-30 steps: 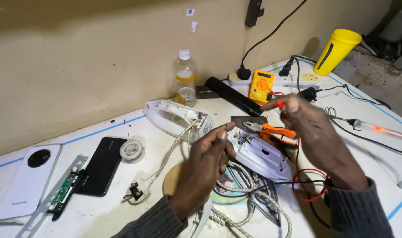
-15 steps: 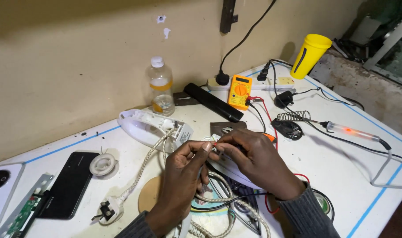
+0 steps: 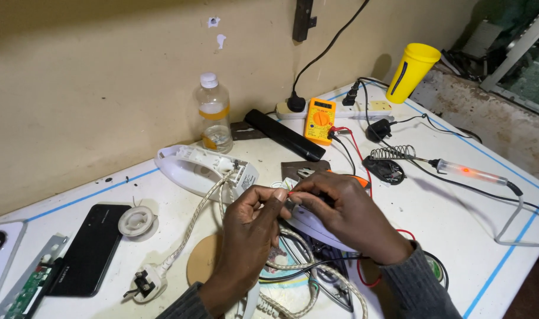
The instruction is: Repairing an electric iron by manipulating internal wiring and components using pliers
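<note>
Wire end (image 3: 289,194) — a thin lead with a red tip — sits pinched between my two hands just above the middle of the tabletop (image 3: 458,207). My left hand (image 3: 249,227) has its fingers (image 3: 276,198) drawn narrow on the lead from the left; my right hand (image 3: 346,215) meets it with fingers curled tight on the same spot. What exactly lies under the fingertips I cannot tell, the piece being so small. Below the hands a white iron part (image 3: 314,227) is mostly covered by my right palm, and a tangle of braided cord (image 3: 317,274) runs off the lower edge of the view. One white plug (image 3: 144,283) lies at the cord's near-left end beside one dark phone (image 3: 89,248) and one green circuit board (image 3: 30,289), which is cut by the frame. One roll of tape (image 3: 135,220) lies past the phone. Farther on rests one white iron shell (image 3: 198,171). Right of the hands, one soldering iron (image 3: 473,174) glows orange by its coiled stand (image 3: 393,155). At the wall stand two containers: a clear bottle (image 3: 213,115) holding a little liquid at the bottom, and a yellow cup (image 3: 412,72) whose contents are hidden. Between them — one yellow multimeter (image 3: 319,120) and one black bar (image 3: 284,134).
</note>
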